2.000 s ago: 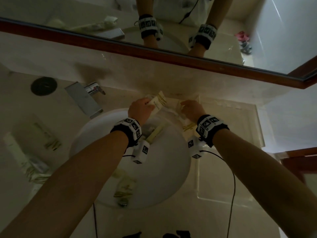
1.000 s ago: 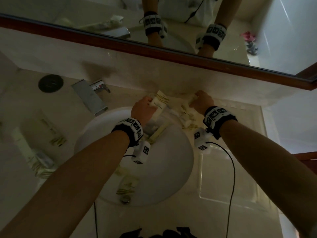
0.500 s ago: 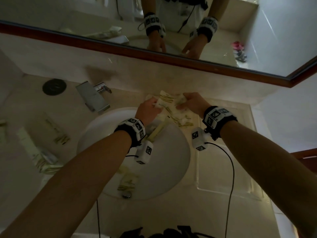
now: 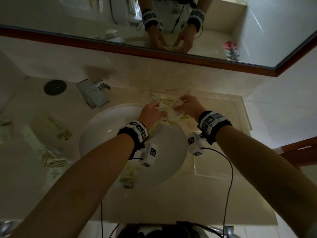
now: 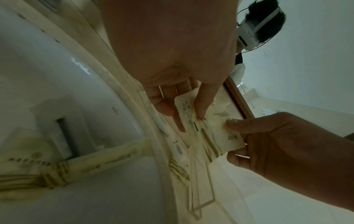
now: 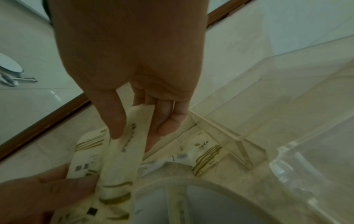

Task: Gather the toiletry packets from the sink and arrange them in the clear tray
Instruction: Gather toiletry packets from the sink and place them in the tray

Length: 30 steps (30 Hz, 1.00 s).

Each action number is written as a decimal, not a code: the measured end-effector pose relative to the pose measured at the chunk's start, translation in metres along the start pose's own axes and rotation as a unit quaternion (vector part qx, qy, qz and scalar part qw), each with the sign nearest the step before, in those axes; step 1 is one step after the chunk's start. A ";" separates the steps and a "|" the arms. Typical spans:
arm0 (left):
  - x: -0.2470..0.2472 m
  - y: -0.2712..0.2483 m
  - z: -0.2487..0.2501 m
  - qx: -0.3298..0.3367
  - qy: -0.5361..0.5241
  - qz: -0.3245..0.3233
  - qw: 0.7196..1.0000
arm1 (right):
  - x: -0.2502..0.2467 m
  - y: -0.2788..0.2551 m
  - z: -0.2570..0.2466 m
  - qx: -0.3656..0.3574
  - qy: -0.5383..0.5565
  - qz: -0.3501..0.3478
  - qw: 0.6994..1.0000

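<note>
Both hands meet over the far rim of the white sink [image 4: 106,134], holding a bunch of cream toiletry packets [image 4: 169,109] between them. My left hand [image 4: 157,109] pinches one packet [image 5: 186,109] between thumb and fingers. My right hand [image 4: 184,103] pinches a long packet [image 6: 124,154] between thumb and fingers. The clear tray [image 4: 247,117] lies on the counter right of the sink, with more packets [image 6: 205,153] beside its near corner. A long packet [image 5: 107,159] leans inside the basin below my left wrist. Another packet [image 4: 128,174] lies near the drain.
A chrome faucet [image 4: 92,95] and a black round disc [image 4: 54,87] sit at the back left. More packets [image 4: 56,129] lie on the counter left of the sink. A wood-framed mirror [image 4: 171,54] runs along the wall just behind the hands.
My right hand has come back from the tray's far corner to meet the left. The loose packets are now bunched between both hands over the sink's far rim.
</note>
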<state>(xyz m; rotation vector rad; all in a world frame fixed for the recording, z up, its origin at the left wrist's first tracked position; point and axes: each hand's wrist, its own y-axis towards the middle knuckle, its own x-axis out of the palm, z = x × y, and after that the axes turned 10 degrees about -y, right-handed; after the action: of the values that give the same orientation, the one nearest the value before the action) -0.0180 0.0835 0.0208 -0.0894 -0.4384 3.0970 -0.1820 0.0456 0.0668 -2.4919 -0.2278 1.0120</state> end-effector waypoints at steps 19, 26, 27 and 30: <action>0.119 -0.036 0.015 -0.042 -0.060 0.033 0.997 | -0.078 -0.023 0.092 0.021 0.115 -0.064 0.991; 0.159 -0.052 0.003 -0.055 -0.003 0.032 0.998 | -0.098 -0.028 0.141 0.020 0.069 -0.072 0.995; 0.182 -0.060 -0.005 -0.059 0.016 0.028 0.998 | -0.108 -0.035 0.168 0.029 0.066 -0.076 0.994; 0.178 -0.060 -0.010 -0.061 0.073 0.046 0.994 | -0.104 -0.035 0.178 0.044 0.048 -0.075 0.995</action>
<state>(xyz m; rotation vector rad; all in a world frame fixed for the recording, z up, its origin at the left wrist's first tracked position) -0.1945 0.1476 0.0186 -0.3431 -0.6353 3.1211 -0.3801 0.1043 0.0348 -2.3971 -0.3278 0.8223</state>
